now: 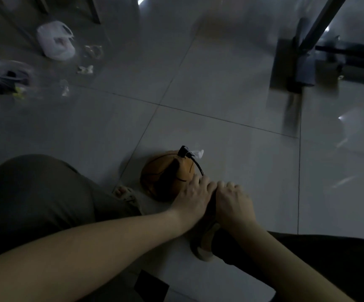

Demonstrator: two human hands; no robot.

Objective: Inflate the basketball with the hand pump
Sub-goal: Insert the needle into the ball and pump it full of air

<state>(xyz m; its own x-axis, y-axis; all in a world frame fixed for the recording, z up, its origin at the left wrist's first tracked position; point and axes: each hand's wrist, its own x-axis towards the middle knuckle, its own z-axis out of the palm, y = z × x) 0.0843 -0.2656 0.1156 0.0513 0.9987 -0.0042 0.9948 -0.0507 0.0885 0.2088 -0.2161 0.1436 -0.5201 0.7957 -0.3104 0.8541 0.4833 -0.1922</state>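
A limp, partly collapsed orange basketball (165,173) lies on the grey tiled floor between my knees. A thin black hose (197,165) runs from a black fitting at the top of the ball down under my hands. My left hand (191,198) and my right hand (233,200) sit side by side just right of the ball, both curled over a dark object, apparently the hand pump; the hands hide nearly all of it.
My bent left knee (37,192) and right leg (307,253) flank the ball. White plastic bags (55,40) and small scraps lie at the far left. A dark metal stand base (294,66) with poles stands at the far right.
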